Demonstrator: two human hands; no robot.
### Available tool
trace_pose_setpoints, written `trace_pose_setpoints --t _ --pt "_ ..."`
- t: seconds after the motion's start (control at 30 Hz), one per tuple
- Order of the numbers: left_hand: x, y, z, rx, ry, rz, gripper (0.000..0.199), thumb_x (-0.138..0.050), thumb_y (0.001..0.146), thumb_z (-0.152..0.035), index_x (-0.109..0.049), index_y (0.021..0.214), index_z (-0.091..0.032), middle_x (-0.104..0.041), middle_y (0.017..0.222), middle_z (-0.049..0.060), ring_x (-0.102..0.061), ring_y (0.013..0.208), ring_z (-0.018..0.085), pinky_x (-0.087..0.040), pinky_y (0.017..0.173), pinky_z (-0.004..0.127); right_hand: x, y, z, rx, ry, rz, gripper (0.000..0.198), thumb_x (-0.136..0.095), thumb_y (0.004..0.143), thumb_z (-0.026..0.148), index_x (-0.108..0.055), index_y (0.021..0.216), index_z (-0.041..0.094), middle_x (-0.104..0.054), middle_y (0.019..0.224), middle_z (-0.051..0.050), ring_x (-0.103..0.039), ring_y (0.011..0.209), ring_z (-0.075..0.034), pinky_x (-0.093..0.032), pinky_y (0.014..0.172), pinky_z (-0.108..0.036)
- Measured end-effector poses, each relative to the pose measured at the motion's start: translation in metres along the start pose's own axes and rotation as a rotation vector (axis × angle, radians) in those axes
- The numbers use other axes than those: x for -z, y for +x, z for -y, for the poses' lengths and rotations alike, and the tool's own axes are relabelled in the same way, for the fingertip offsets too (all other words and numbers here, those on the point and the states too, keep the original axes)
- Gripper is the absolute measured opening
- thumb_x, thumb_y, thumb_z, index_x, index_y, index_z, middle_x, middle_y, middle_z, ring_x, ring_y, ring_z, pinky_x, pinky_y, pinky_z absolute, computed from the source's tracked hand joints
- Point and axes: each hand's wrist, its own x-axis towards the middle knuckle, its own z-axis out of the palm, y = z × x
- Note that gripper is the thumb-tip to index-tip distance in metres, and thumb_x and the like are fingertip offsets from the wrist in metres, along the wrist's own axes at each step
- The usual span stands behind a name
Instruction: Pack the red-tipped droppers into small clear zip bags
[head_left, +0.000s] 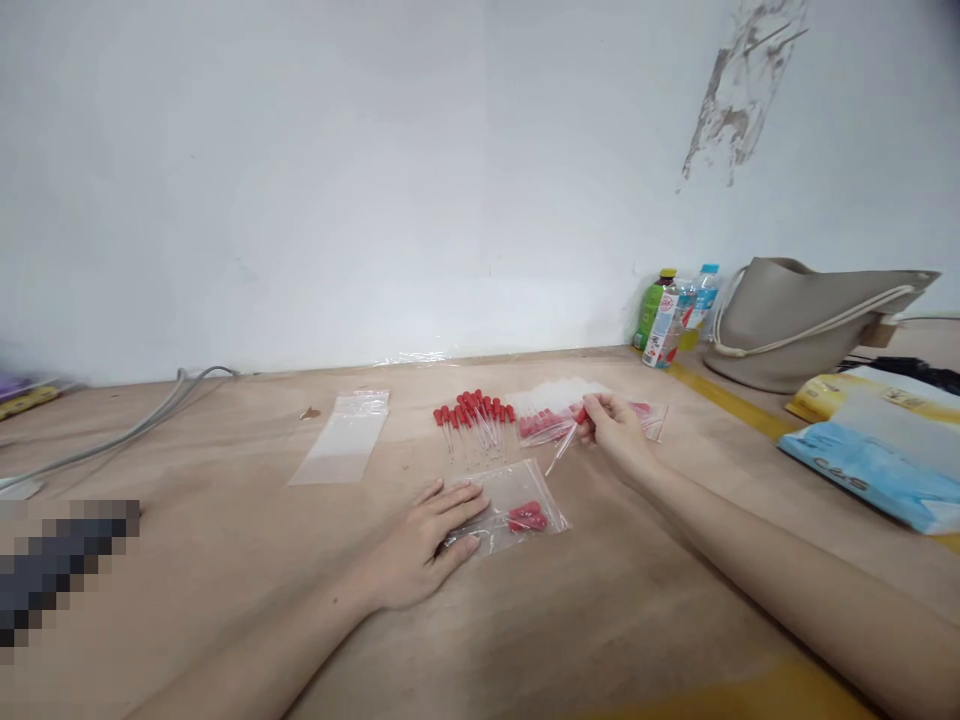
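My right hand (616, 432) pinches a dropper (562, 450) by its red bulb, with the glass tube slanting down to the left. Fingers spread, my left hand (424, 540) lies on a clear zip bag (506, 490). In that bag are several loose red rubber bulbs (527, 516). Behind it, a cluster of red-bulbed droppers (480, 408) rests on the table, bulbs pointing away from me. Close to my right hand, partly covered by it, is another clear bag (577, 392) with several red-bulbed pieces inside.
A flat translucent zip bag (345, 440) lies left of the droppers. At the right stand bottles (664, 325) and a grey bag (787, 320), with a blue-and-yellow packet (877, 460) before them. Grey cables (142, 415) cross the left; a pixelated dark object (60, 565) is nearer.
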Motion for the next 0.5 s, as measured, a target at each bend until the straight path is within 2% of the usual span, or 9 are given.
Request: trace_pose_setpoints --t 0.1,0.33,0.4,0.5 --pt "0.001 0.000 -0.001 0.011 0.006 0.012 0.043 -0.034 0.092 -0.039 -0.032 0.133 -0.029 -0.033 0.139 0.001 -0.028 0.129 0.018 -0.016 0.108 0.045 0.004 -0.014 -0.006 -0.113 0.112 -0.027 0.021 -0.058 0.074 0.035 -0.046 0.073 0.018 -0.054 0.056 0.005 -0.049 0.043 -0.006 -0.041 0.039 -0.015" --pt "0.001 -0.001 -0.001 0.021 0.000 0.022 0.044 -0.033 0.092 -0.040 -0.030 0.134 -0.029 -0.033 0.139 0.001 -0.028 0.129 0.018 -0.015 0.109 0.044 -0.011 -0.038 -0.001 -0.373 0.338 0.025 0.012 -0.051 0.081 0.019 -0.045 0.071 0.019 -0.057 0.053 0.003 -0.056 0.045 -0.008 -0.048 0.046 -0.018" --pt "0.000 -0.001 -0.001 0.025 -0.010 0.012 0.046 -0.034 0.091 -0.040 -0.026 0.135 -0.028 -0.033 0.139 0.000 -0.028 0.129 0.018 -0.016 0.109 0.043 -0.009 -0.043 0.001 -0.459 0.340 0.121 0.010 -0.054 0.079 0.017 -0.047 0.072 0.018 -0.061 0.057 0.000 -0.060 0.052 -0.010 -0.052 0.054 -0.021" --pt "-0.001 -0.001 -0.001 0.025 -0.022 -0.005 0.049 -0.035 0.091 -0.040 -0.024 0.136 -0.026 -0.034 0.139 0.001 -0.031 0.127 0.018 -0.016 0.109 0.042 -0.001 -0.044 0.001 -0.514 0.226 0.386 0.014 -0.064 0.070 0.019 -0.051 0.071 0.016 -0.065 0.067 -0.003 -0.062 0.058 -0.010 -0.052 0.058 -0.021"
